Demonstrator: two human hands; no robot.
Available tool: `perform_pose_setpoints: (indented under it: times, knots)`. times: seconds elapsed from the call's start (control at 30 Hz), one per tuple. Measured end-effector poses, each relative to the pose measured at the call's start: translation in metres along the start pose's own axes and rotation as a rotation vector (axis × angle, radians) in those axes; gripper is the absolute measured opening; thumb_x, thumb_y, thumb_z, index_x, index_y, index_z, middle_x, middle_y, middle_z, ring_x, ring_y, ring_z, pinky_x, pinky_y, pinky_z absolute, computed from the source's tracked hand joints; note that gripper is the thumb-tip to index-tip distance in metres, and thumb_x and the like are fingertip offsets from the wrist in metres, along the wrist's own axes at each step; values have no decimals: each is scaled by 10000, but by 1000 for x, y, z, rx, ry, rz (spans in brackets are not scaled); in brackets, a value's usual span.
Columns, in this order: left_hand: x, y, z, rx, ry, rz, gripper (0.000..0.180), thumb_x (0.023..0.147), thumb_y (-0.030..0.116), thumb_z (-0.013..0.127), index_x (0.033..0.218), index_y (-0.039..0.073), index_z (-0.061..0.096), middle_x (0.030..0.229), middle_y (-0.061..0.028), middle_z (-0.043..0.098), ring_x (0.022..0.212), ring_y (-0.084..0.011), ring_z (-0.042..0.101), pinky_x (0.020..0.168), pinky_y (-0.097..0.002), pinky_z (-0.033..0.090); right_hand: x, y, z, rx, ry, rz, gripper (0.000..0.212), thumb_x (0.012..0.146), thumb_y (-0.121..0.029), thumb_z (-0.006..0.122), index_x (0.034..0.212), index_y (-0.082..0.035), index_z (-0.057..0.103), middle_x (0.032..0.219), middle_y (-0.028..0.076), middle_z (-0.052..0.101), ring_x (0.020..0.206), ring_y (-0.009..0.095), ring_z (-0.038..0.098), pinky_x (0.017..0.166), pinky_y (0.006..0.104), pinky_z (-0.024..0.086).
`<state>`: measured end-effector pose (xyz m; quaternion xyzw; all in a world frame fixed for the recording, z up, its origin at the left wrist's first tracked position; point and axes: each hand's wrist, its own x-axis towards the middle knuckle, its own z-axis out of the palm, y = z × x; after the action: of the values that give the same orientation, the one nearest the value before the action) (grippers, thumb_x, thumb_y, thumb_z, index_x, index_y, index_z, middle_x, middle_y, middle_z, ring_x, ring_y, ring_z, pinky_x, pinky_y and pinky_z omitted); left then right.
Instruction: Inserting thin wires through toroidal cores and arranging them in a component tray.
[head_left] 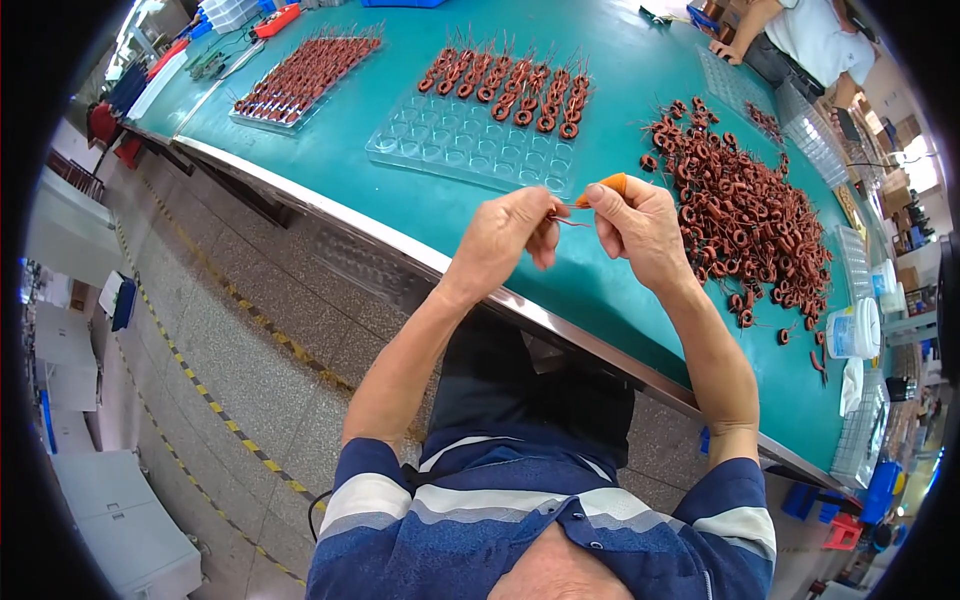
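- We see the half-filled clear plastic tray with round pockets (420,135) on the teal table (640,60); everything below is placed from it.
- Just on our side of the tray, our left hand (505,240) has thumb and fingers pinching what looks like a small red-brown wire-wound ring (552,212), mostly hidden, with a thin red lead (575,222) sticking out.
- Near the tray's close right corner, our right hand (640,225) pinches a small pointed orange piece (615,186); we cannot tell whether its tip touches the lead.
- Right of the tray spreads a loose heap of red-brown rings (745,200).
- A loose left pinch could let the ring turn or drop.
- Pulling too hard could bend or snap the lead.
- Leads tangled in the heap could snag.
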<state>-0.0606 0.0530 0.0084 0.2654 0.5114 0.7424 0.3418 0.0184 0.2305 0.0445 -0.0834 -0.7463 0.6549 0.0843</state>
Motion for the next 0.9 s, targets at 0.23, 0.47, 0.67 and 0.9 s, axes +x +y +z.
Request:
perform_pose_setpoints:
  times: [0.23,0.47,0.67,0.9]
  knots:
    - [-7,0,-2,160,-171,68,304,986,162,488,1240,0,447,821,-25,569,668,-81,546,571,-226,444,-2,-2,6,35,4,72,257,939,-259,611,869,-14,638,592,-11,548,452,47,492,387,192,340]
    - [-11,-8,2,73,-40,135,207,996,155,438,1160,30,459,696,-51,483,565,-130,476,516,-255,404,-8,-10,8,-90,23,-49,229,946,-201,564,1018,11,613,642,22,564,529,80,528,460,235,413]
    - [-3,-4,1,172,30,241,187,1003,187,466,1116,43,428,688,-41,473,560,-116,467,498,-232,385,-1,7,1,181,-45,-36,384,937,-291,606,1187,-9,533,791,45,611,616,97,583,506,233,447]
    - [3,2,13,101,88,219,119,984,134,450,1061,43,453,673,-35,455,547,-111,451,482,-235,369,3,0,5,193,-25,-154,227,952,-203,582,958,14,650,716,45,624,580,90,594,491,222,461]
